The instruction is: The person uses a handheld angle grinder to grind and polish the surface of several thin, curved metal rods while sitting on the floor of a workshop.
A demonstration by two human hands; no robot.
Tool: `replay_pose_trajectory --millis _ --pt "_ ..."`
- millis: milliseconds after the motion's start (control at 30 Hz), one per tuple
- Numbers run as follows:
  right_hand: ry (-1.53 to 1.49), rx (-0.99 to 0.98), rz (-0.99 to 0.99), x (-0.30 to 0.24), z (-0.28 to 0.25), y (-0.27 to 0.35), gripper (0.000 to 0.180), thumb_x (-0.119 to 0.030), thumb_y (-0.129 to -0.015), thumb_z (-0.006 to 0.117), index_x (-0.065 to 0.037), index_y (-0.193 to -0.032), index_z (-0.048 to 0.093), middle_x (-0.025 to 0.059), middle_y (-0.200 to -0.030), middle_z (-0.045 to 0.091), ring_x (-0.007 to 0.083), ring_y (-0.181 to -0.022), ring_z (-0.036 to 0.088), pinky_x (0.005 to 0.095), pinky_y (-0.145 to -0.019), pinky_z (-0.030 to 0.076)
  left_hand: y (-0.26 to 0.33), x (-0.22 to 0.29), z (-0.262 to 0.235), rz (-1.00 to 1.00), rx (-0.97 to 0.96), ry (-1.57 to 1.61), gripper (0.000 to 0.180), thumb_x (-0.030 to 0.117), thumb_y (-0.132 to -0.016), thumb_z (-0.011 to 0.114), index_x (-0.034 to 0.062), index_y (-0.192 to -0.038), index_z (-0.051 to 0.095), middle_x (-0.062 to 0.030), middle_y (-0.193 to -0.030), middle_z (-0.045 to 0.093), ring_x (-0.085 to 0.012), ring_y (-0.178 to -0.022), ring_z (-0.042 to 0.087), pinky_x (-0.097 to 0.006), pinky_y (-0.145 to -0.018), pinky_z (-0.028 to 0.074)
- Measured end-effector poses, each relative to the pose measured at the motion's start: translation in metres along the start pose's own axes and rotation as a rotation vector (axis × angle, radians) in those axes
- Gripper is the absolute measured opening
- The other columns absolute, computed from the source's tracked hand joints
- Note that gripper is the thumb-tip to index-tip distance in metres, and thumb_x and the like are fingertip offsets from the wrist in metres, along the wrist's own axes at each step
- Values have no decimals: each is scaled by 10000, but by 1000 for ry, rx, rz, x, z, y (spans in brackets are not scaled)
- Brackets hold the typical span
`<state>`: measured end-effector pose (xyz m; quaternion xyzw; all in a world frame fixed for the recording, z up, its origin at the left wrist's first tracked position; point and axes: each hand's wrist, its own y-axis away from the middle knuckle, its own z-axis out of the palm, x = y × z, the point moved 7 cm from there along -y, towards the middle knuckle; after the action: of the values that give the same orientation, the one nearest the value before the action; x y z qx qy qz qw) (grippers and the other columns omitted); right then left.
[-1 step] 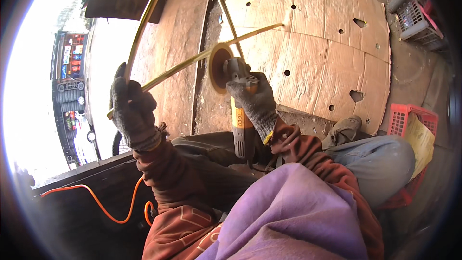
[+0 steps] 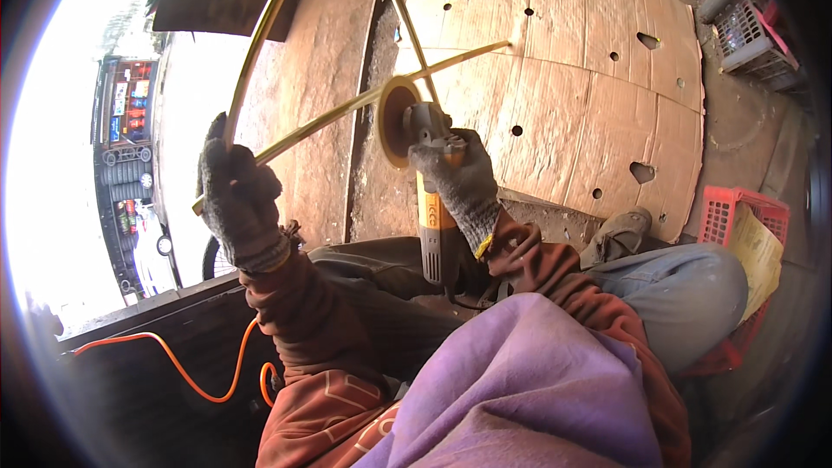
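Observation:
My left hand (image 2: 238, 195), in a grey knit glove, is closed round the corner of a gold-coloured metal frame (image 2: 334, 113). Its thin bars run up and away, and two of them cross beyond the grinder. My right hand (image 2: 459, 172), gloved alike, grips the upper part of a yellow and dark angle grinder (image 2: 436, 225), whose body hangs downward. The grinder's round disc (image 2: 397, 123) faces left and overlaps the long slanting bar. Whether disc and bar touch, I cannot tell.
A flattened cardboard sheet (image 2: 555, 78) with holes lies ahead on the ground. At the right stands a red plastic crate (image 2: 719, 212) with a yellowish sheet; more crates (image 2: 754, 39) are at the far right. An orange cord (image 2: 199, 392) curls at lower left. Bent knees flank the grinder.

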<state>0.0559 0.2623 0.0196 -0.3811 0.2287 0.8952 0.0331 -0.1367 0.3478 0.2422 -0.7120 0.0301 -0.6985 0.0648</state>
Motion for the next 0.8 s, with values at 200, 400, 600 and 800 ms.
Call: replay_pose_trajectory --millis 200,400,600,800 --pt "-34 21 38 7 -11 -16 415 -104 -802 787 30 -1102 533 104 -902 676 151 -753 663 256 -599 540 -3 0 0 -7 -29 7 504 317 -994 533 -13 -1369 460 59 -544 357 -52 -368 265 -247 -345 225" --pt "-111 -46 -7 -14 10 1 462 -97 -801 784 34 -1138 496 126 -923 664 157 -763 665 254 -600 554 -4 -1 -3 -19 -14 22 503 316 -998 526 -10 -1374 456 59 -541 351 -52 -365 262 -246 -338 218" --pt "-84 -85 -112 3 24 15 567 -135 -791 809 36 -1168 422 149 -1015 630 168 -835 653 280 -676 564 -2 -1 1 -55 40 30 478 296 -997 524 -5 -1364 468 50 -561 375 -51 -359 256 -247 -328 220" --pt "17 -9 1 6 7 1 592 -184 -786 821 30 -1182 437 122 -959 659 139 -762 652 262 -649 553 -6 -8 -12 -54 39 63 448 266 -988 535 0 -1345 493 43 -581 416 -50 -360 268 -246 -329 229"
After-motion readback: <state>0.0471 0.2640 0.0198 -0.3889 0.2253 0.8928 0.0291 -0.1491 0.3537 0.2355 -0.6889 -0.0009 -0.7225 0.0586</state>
